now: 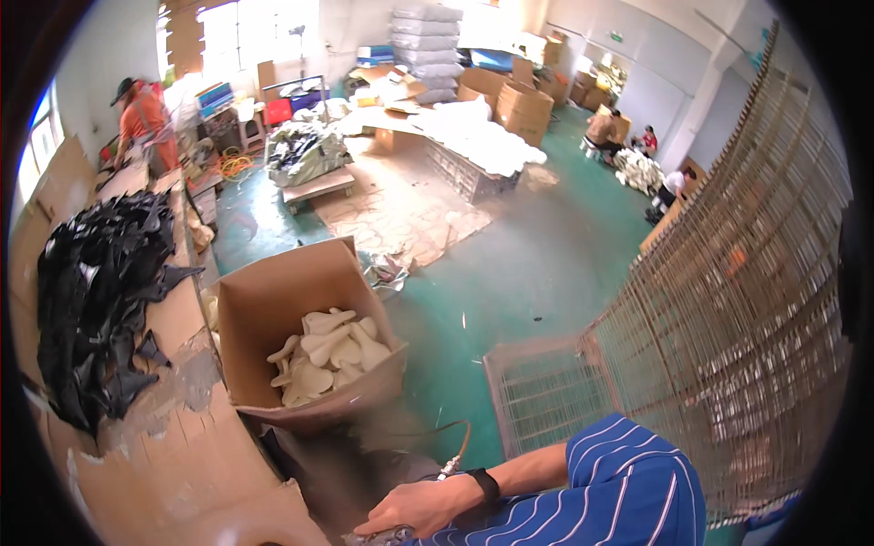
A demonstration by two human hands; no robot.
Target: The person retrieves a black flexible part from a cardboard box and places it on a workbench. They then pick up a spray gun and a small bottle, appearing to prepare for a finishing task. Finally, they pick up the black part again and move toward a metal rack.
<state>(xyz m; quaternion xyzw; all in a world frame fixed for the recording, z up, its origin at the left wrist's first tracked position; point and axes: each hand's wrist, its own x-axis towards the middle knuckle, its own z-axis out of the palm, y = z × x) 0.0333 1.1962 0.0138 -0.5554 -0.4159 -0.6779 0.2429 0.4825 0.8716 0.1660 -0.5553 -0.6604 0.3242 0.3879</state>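
Note:
My right hand [414, 510] is low in the head view, its fingers closed round a small metal tool [393, 535] that the lower edge partly cuts off. Just behind the wrist rises a thin brown hose [467, 435] with a silver fitting [448, 468]; the hand hides where it joins. A black band [487, 488] circles that wrist, below a blue striped sleeve [628, 482]. My left hand is out of sight. Ahead of the right hand stands an open cardboard box [264, 273] with several cream-white, foot-shaped pieces [330, 350] inside.
Black limp pieces [100, 300] are heaped on a cardboard-covered bench [173, 455] at left. A tall wire rack [719, 364] fills the right side, beside a low wire frame [555, 391]. A person in orange [146, 123] stands far left; several others sit far right.

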